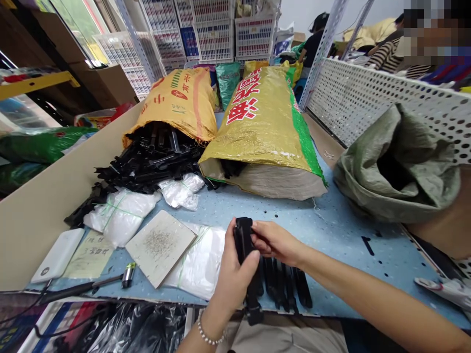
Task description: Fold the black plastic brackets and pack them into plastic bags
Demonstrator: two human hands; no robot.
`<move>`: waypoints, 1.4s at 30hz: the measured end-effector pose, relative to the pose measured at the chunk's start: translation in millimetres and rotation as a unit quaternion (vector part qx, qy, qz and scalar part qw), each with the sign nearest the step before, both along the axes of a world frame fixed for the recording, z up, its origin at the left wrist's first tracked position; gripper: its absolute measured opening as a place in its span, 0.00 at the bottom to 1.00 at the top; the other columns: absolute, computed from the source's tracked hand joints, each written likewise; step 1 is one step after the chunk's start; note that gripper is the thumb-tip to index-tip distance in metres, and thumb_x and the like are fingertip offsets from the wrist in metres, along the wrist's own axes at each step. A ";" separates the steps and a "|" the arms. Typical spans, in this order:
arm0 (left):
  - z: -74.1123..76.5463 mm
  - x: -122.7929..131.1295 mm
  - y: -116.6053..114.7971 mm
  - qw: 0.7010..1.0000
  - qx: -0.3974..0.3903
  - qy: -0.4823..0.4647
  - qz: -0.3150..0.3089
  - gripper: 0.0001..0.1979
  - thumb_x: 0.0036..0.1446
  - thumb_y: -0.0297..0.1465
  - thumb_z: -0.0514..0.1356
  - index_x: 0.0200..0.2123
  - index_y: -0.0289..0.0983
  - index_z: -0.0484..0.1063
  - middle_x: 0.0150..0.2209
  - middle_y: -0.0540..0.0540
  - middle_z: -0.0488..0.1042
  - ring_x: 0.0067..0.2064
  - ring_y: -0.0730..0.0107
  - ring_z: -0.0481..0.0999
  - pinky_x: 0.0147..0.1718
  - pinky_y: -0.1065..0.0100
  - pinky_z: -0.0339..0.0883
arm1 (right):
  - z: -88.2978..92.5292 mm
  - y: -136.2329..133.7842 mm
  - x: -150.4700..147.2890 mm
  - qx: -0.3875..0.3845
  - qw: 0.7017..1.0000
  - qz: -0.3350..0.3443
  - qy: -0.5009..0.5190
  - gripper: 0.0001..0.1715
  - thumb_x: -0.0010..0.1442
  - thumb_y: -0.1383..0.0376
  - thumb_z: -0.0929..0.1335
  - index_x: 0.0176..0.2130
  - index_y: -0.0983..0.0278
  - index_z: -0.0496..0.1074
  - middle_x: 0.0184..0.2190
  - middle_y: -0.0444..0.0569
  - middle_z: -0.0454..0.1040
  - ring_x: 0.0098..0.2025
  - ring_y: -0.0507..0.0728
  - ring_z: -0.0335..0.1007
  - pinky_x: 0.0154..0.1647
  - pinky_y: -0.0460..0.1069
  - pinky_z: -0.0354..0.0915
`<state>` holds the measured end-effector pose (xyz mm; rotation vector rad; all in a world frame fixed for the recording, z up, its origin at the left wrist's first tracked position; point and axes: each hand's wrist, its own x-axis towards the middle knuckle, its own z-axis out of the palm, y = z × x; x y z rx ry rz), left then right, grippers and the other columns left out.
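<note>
My left hand (235, 272) is wrapped round a long black plastic part (243, 240), held upright just over the front edge of the blue table. At its upper end, my right hand (274, 240) closes its fingers on the same part from the right side. What exactly the part is, I cannot tell. Behind and below my hands, several similar black parts (285, 284) lie side by side at the table edge. A stack of clear plastic bags (206, 250) tied with green string lies left of my left hand.
A pile of black parts (147, 162) spills from an orange sack (180, 100). Beside it lies an open yellow sack (261, 127). A grey-green sack (397, 166) stands right. A square board (160, 247), a hammer (127, 276) and a white power bank (57, 257) lie left. Other people (316, 44) are behind.
</note>
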<state>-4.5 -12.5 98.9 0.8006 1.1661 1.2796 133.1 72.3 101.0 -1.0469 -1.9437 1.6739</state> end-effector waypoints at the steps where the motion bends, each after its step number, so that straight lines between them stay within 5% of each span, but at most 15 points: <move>1: 0.6 -2.2 0.7 1.000 -0.009 -0.028 -0.011 0.34 0.51 0.42 0.64 0.58 0.41 0.57 0.31 0.50 0.70 0.28 0.71 0.70 0.25 0.71 0.64 | 1.6 0.6 0.9 -0.017 1.000 0.013 -0.011 0.31 0.67 0.45 0.48 0.29 0.62 0.61 0.16 0.37 0.55 0.16 0.49 0.48 0.17 0.45 0.51; 4: 3.2 -8.6 4.4 0.988 -0.032 -0.143 -0.045 0.22 0.53 0.43 0.62 0.48 0.39 0.64 0.29 0.51 0.68 0.23 0.76 0.66 0.20 0.73 0.61 | 11.5 7.9 9.9 0.201 0.974 0.037 -0.096 0.23 0.67 0.50 0.55 0.36 0.63 0.66 0.26 0.45 0.68 0.26 0.52 0.62 0.26 0.47 0.59; 7: 5.2 -11.3 6.1 0.975 -0.057 -0.202 -0.079 0.18 0.52 0.44 0.61 0.39 0.36 0.65 0.30 0.49 0.69 0.23 0.77 0.67 0.19 0.74 0.61 | 22.6 17.4 21.0 0.501 0.840 0.116 -0.176 0.14 0.68 0.61 0.58 0.40 0.64 0.68 0.34 0.51 0.71 0.35 0.56 0.64 0.35 0.50 0.59; 9: 6.0 -9.8 4.4 0.970 -0.073 -0.209 -0.100 0.18 0.53 0.44 0.61 0.38 0.36 0.65 0.29 0.49 0.69 0.22 0.77 0.66 0.18 0.74 0.61 | 26.6 21.0 25.1 0.578 0.775 0.183 -0.179 0.15 0.69 0.66 0.56 0.39 0.64 0.69 0.32 0.52 0.70 0.34 0.56 0.63 0.33 0.50 0.57; 10: 6.4 -8.5 2.7 0.971 -0.076 -0.205 -0.100 0.18 0.53 0.44 0.61 0.38 0.36 0.65 0.29 0.50 0.69 0.22 0.77 0.66 0.18 0.74 0.61 | 27.0 21.0 25.7 0.579 0.773 0.198 -0.168 0.17 0.69 0.66 0.55 0.37 0.64 0.69 0.30 0.51 0.70 0.32 0.56 0.62 0.33 0.50 0.57; 14: 8.9 -4.1 -5.7 0.987 -0.061 -0.130 -0.072 0.24 0.52 0.45 0.62 0.47 0.39 0.62 0.27 0.52 0.67 0.22 0.77 0.66 0.19 0.75 0.61 | 19.8 8.9 17.4 0.346 0.926 0.123 -0.090 0.22 0.67 0.54 0.57 0.31 0.64 0.68 0.25 0.47 0.66 0.27 0.54 0.60 0.29 0.49 0.57; 17: 10.9 -6.1 -8.7 0.994 -0.034 -0.077 -0.073 0.29 0.53 0.44 0.63 0.54 0.41 0.57 0.29 0.52 0.69 0.24 0.76 0.67 0.20 0.75 0.62 | 12.4 -2.7 7.9 0.135 0.984 0.100 -0.058 0.32 0.68 0.49 0.47 0.30 0.63 0.65 0.17 0.38 0.55 0.17 0.50 0.51 0.20 0.47 0.56; 20: 12.0 -10.0 -7.6 0.991 -0.032 -0.103 -0.077 0.25 0.54 0.43 0.62 0.51 0.39 0.60 0.30 0.50 0.69 0.25 0.76 0.67 0.21 0.74 0.63 | 13.2 -2.5 7.1 0.099 0.986 0.113 -0.072 0.33 0.68 0.49 0.46 0.32 0.63 0.65 0.17 0.38 0.56 0.16 0.50 0.53 0.18 0.45 0.57; 22: 12.3 -10.9 -6.0 0.988 -0.043 -0.132 -0.070 0.21 0.55 0.42 0.61 0.46 0.38 0.63 0.28 0.51 0.68 0.24 0.77 0.67 0.21 0.74 0.62 | 18.7 3.9 11.8 0.231 0.963 0.092 -0.108 0.25 0.68 0.50 0.53 0.36 0.64 0.67 0.24 0.44 0.66 0.25 0.52 0.63 0.26 0.47 0.62; 26: 12.8 -7.4 -6.1 0.982 -0.056 -0.169 -0.060 0.20 0.53 0.42 0.62 0.44 0.38 0.64 0.33 0.50 0.68 0.25 0.77 0.68 0.19 0.74 0.62 | 28.4 11.7 18.7 0.480 0.854 0.136 -0.146 0.18 0.68 0.59 0.58 0.35 0.65 0.71 0.30 0.52 0.72 0.32 0.56 0.66 0.34 0.50 0.62; 31: 11.7 -6.4 -9.8 0.992 -0.031 -0.099 -0.075 0.25 0.55 0.43 0.61 0.51 0.39 0.60 0.26 0.53 0.67 0.23 0.77 0.67 0.21 0.75 0.62 | 18.1 -5.7 6.7 0.271 0.961 0.012 -0.053 0.30 0.66 0.50 0.56 0.27 0.65 0.71 0.16 0.40 0.66 0.17 0.50 0.56 0.14 0.44 0.52; 34: 9.7 -10.0 -8.8 0.991 -0.035 -0.104 -0.076 0.22 0.55 0.42 0.61 0.49 0.39 0.61 0.28 0.52 0.69 0.23 0.77 0.67 0.22 0.74 0.62 | 12.9 -11.2 3.3 0.218 0.970 0.059 -0.090 0.32 0.70 0.54 0.50 0.31 0.66 0.70 0.15 0.37 0.63 0.14 0.48 0.55 0.14 0.43 0.54; 36: 8.2 -12.3 -6.5 0.987 -0.052 -0.134 -0.075 0.21 0.54 0.42 0.61 0.47 0.38 0.63 0.26 0.52 0.69 0.22 0.76 0.67 0.21 0.74 0.62 | 15.5 -7.1 7.4 0.303 0.940 0.083 -0.137 0.23 0.70 0.56 0.54 0.37 0.66 0.69 0.23 0.43 0.70 0.21 0.50 0.63 0.21 0.45 0.59; 40: 7.9 -14.1 -2.0 0.961 -0.106 -0.231 -0.105 0.19 0.50 0.44 0.62 0.36 0.34 0.67 0.26 0.50 0.68 0.22 0.76 0.66 0.18 0.74 0.61 | 28.6 10.1 22.6 0.601 0.760 0.183 -0.166 0.13 0.69 0.66 0.57 0.42 0.65 0.68 0.33 0.51 0.72 0.33 0.55 0.65 0.31 0.49 0.59; 42: 9.8 -13.5 -2.0 0.946 -0.140 -0.263 -0.126 0.18 0.50 0.44 0.62 0.31 0.33 0.67 0.26 0.49 0.68 0.22 0.77 0.66 0.18 0.74 0.60 | 32.3 15.7 27.5 0.651 0.704 0.240 -0.150 0.16 0.69 0.70 0.55 0.39 0.65 0.69 0.32 0.51 0.71 0.33 0.55 0.64 0.31 0.49 0.57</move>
